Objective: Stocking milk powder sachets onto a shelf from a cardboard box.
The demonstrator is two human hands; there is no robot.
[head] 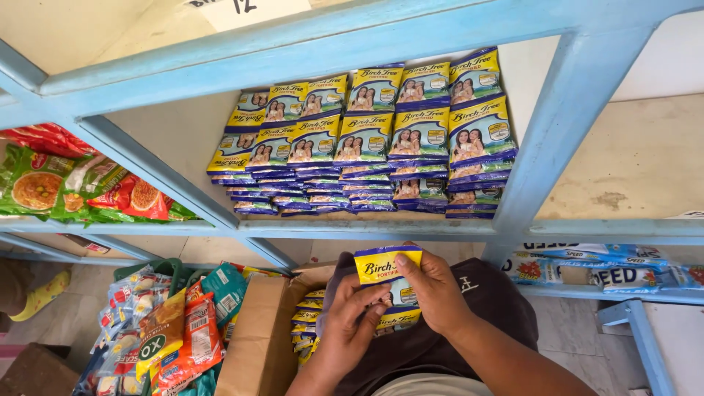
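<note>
Head view: at lower centre of the frame both hands hold a small stack of yellow-and-blue sachets [387, 282]. The left hand [352, 323] cups the stack from below and the left, its fingers [364, 299] curled shut around the lower packets. The right hand [433, 290] pinches the top sachet at its right edge, thumb in front, fingers closed on it. The stack sits just under the front rail of the blue shelf [367, 229].

On that shelf, in the upper centre, lie rows of matching sachets [367, 139], stacked in overlapping columns, higher at the right. Left of the hands an open cardboard box [257, 330] holds more of the same sachets on edge along its inner wall. At lower left a green basket [165, 268] is piled with mixed snack packets. At far left, on the next shelf bay, lie green and red noodle packs [66, 187]. At right, on a lower shelf, lie blue-and-white packets [609, 265].
</note>
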